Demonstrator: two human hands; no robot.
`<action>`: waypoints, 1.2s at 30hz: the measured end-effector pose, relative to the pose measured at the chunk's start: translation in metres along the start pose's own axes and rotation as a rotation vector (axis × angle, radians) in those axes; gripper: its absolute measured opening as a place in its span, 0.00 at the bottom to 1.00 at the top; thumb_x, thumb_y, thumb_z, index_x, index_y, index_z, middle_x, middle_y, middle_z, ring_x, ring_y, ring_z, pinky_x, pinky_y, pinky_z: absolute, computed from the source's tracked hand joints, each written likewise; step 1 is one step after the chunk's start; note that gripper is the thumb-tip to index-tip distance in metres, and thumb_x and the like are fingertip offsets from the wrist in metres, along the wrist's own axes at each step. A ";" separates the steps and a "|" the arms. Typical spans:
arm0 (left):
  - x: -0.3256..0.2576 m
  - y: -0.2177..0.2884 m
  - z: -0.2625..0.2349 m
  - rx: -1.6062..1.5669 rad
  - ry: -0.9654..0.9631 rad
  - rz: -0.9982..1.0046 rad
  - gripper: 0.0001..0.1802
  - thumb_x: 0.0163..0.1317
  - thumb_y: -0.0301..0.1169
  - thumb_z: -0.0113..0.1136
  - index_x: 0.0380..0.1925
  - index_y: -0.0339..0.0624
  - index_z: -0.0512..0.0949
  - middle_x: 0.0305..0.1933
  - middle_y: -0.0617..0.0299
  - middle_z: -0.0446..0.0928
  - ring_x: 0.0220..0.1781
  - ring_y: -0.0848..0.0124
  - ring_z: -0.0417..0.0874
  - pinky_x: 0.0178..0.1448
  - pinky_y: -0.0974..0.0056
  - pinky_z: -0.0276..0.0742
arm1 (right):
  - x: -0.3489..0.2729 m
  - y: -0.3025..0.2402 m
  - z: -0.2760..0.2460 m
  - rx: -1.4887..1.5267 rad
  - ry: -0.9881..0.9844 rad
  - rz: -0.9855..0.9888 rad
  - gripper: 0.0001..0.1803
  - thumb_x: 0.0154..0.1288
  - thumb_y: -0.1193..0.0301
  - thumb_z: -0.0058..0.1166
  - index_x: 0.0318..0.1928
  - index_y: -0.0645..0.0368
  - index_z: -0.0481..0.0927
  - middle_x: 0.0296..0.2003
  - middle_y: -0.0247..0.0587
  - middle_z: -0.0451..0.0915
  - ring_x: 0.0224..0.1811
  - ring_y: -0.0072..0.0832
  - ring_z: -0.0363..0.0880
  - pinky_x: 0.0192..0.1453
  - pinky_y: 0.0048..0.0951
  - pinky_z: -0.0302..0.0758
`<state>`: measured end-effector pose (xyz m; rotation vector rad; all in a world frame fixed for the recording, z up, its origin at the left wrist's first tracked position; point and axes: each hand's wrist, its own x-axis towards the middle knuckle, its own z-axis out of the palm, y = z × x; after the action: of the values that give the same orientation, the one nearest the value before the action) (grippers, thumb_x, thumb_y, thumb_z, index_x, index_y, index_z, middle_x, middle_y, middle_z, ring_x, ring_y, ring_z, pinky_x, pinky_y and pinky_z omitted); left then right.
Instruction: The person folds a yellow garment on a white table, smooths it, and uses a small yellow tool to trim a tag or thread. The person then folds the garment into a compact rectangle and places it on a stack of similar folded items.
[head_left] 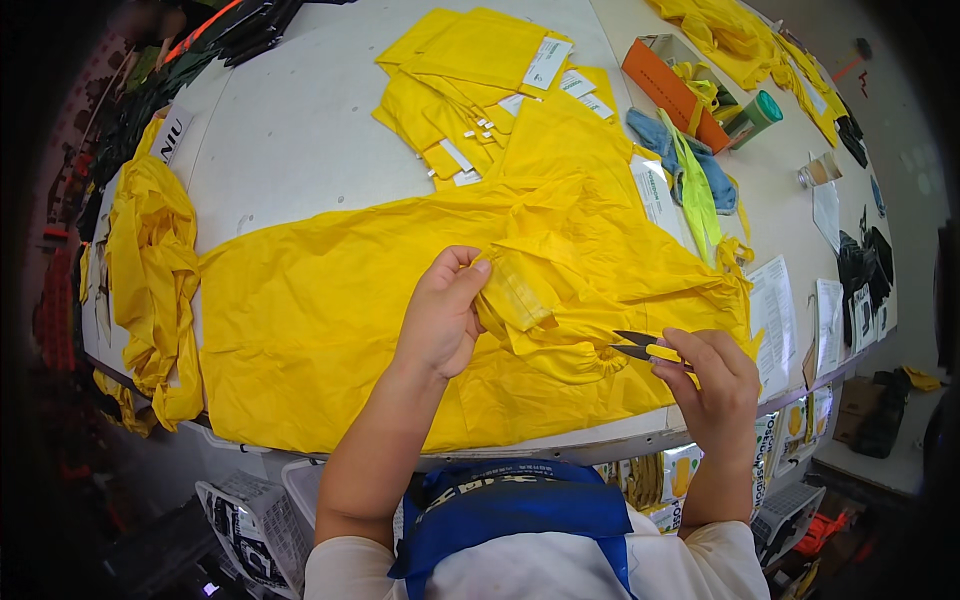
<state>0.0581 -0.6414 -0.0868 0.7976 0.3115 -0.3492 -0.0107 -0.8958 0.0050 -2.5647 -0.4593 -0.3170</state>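
Right hand (712, 385): fingers (690, 352) pinched around small thread snips with a yellow handle and dark pointed blades (640, 348); the blade tips point left, touching a gathered fold of cloth.

Left hand (438, 318): fingers (470, 272) pressed together, pinching a raised fold with a pale rectangular patch (515, 295), just right of the fingertips.

Large bright yellow thin fabric garment (330, 310): spread flat on the white surface (290, 130), under and between both hands, reaching well left of the left fingers.

Bunched yellow fabric (150, 270): draped over the surface edge, far left of the left fingers.

Stack of folded yellow pieces with white tags (470, 70): beyond the left fingers, well apart.

Blue cloth (660, 140) and neon-green strap (695, 190): beyond the right fingers.

Orange open cardboard box (660, 85) and green-capped bottle (755, 115): farther out, beyond the blue cloth.

Printed paper sheets (775, 300): right of the right fingers, at the surface edge.
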 end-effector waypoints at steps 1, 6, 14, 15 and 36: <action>0.000 0.000 0.001 0.000 0.001 -0.002 0.05 0.69 0.24 0.47 0.42 0.38 0.70 0.42 0.59 0.77 0.43 0.73 0.80 0.50 0.68 0.78 | 0.001 0.000 0.000 0.012 -0.009 0.000 0.16 0.48 0.76 0.66 0.40 0.60 0.81 0.29 0.41 0.79 0.28 0.35 0.78 0.30 0.31 0.73; 0.000 0.001 0.002 -0.005 -0.004 -0.011 0.05 0.68 0.24 0.47 0.43 0.38 0.70 0.42 0.59 0.77 0.43 0.73 0.80 0.50 0.68 0.78 | 0.000 0.003 -0.002 0.026 -0.050 -0.002 0.16 0.48 0.76 0.66 0.40 0.59 0.81 0.29 0.41 0.79 0.28 0.35 0.79 0.30 0.31 0.73; 0.001 0.000 0.001 -0.007 -0.019 -0.023 0.06 0.68 0.24 0.47 0.43 0.38 0.70 0.43 0.58 0.77 0.44 0.72 0.80 0.51 0.68 0.78 | 0.004 0.004 0.002 0.008 -0.042 0.013 0.15 0.49 0.75 0.66 0.40 0.59 0.81 0.29 0.40 0.79 0.28 0.34 0.79 0.30 0.30 0.73; 0.001 0.000 0.001 -0.013 -0.027 -0.029 0.06 0.68 0.24 0.47 0.43 0.38 0.70 0.43 0.58 0.77 0.44 0.72 0.80 0.51 0.68 0.78 | 0.005 0.004 0.002 0.003 -0.043 0.016 0.15 0.49 0.75 0.66 0.40 0.59 0.81 0.29 0.39 0.79 0.28 0.34 0.79 0.30 0.30 0.73; -0.003 0.000 0.002 0.002 -0.028 -0.071 0.06 0.69 0.26 0.47 0.43 0.38 0.69 0.43 0.58 0.77 0.43 0.72 0.81 0.50 0.67 0.78 | -0.004 0.012 0.011 0.200 -0.083 0.122 0.14 0.49 0.77 0.66 0.39 0.60 0.81 0.29 0.40 0.80 0.27 0.30 0.80 0.30 0.26 0.75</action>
<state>0.0554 -0.6419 -0.0839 0.7846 0.3135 -0.4270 -0.0083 -0.9008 -0.0106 -2.4033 -0.3439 -0.1155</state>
